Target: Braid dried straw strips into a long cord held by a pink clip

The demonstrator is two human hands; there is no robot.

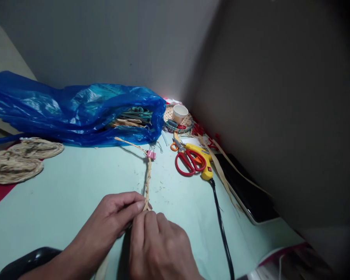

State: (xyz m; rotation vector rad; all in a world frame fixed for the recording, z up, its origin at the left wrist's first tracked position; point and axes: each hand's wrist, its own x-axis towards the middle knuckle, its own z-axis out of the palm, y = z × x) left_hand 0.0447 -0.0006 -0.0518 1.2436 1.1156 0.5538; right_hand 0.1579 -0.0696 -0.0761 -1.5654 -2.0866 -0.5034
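A tan braided straw cord [147, 179] lies lengthwise on the pale green table [76, 182], running away from me. A pink binder clip [151, 154] is clamped on its far part. My left hand [113, 219] pinches the near end of the braid between thumb and fingers. My right hand [159, 245] is closed just below it, fingers curled over the same end, and hides the loose strands underneath.
A blue plastic bag [72, 111] holding straw strips lies at the back. Woven straw coils [20, 159] sit at left. Red scissors [188, 162], a yellow glue gun [203, 160] with a black cable [221, 229], a small cup [180, 113] and a dark tablet [247, 190] lie at right.
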